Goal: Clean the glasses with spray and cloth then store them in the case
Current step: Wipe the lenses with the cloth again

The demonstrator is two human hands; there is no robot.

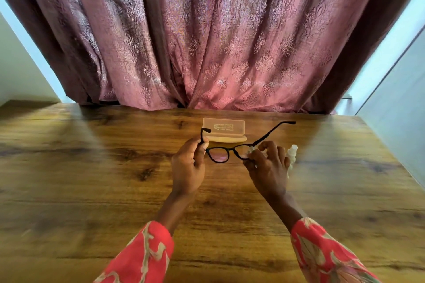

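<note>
Centrally, glasses (226, 154) above bare table (92, 167), left hand (187, 167) fingers gripping temple, right hand (268, 165) pinching cloth (250, 150) on lens.

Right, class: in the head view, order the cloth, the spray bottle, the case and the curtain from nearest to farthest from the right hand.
1. Cloth: pinched in the right hand, against the glasses lens.
2. Spray bottle: just beyond that hand's fingers, on its right.
3. Case: open, farther back and left on the table.
4. Curtain: behind the table.

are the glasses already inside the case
No, the glasses are held above the table between the left hand and right hand, in front of the open case.
</note>
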